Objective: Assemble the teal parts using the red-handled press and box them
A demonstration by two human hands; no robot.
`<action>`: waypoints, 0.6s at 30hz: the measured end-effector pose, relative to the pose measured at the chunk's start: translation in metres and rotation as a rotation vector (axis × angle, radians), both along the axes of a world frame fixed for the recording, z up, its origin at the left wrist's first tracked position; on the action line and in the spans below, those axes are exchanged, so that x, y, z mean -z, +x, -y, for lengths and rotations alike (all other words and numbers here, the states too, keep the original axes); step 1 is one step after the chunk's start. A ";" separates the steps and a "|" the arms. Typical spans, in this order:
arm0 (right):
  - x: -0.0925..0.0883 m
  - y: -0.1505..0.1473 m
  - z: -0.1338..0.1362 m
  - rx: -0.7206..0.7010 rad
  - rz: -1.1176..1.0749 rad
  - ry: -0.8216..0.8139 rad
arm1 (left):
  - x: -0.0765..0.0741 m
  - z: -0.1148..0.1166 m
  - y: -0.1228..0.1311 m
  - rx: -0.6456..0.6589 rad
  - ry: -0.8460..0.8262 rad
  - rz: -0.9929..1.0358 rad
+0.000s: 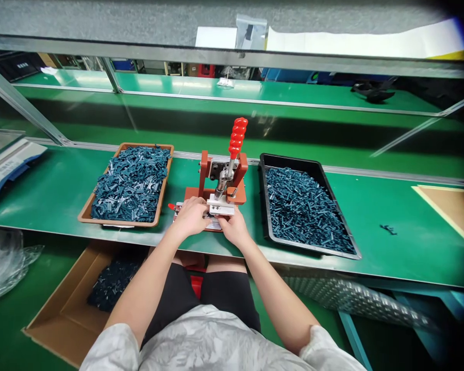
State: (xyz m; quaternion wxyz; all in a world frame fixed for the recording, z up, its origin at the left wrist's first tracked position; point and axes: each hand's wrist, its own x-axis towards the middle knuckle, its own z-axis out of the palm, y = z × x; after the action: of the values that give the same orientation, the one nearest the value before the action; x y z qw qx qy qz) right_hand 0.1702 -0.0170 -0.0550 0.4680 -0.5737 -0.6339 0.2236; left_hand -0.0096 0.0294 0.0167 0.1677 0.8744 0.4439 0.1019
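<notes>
The person's left hand (189, 217) and right hand (234, 229) met at the front of a rust-red press jig (193, 195) on a green counter (42, 206). The left hand lay over the jig's front left, and its fingers (203, 208) curled down towards a white block (220, 207). The right hand came in from the lower right, and its fingers (221, 221) reached the block's near edge, so it lay just below the block while the left hand sat beside it. Both sets of fingers were bent inward, but they covered whatever lay beneath, so I cannot tell whether they gripped a part or simply rested there. Above and beyond the block, a steel toggle clamp (224, 180) rose with its long axis pointing up and away from the person, ending in a ribbed red grip (237, 136). A small red-tipped pin (171, 206) stuck out to the left. A brown tray (99, 181) and a black tray (338, 208) flanked the jig, both heaped with dark teal plastic parts (130, 183). The jig's front and any seated part were hidden by the hands.
</notes>
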 end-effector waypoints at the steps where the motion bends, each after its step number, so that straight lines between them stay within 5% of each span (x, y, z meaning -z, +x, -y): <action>1: 0.000 0.000 0.002 -0.011 0.009 0.012 | 0.000 0.001 0.000 -0.004 0.003 0.008; 18: -0.001 0.016 -0.004 -0.098 0.214 0.214 | 0.009 0.017 -0.005 0.037 0.147 0.153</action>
State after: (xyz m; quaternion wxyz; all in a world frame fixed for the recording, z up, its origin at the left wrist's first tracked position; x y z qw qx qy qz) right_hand 0.1864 -0.0134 -0.0535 0.4448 -0.5096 -0.7275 0.1149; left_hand -0.0148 0.0124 0.0081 0.1382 0.8821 0.4047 0.1976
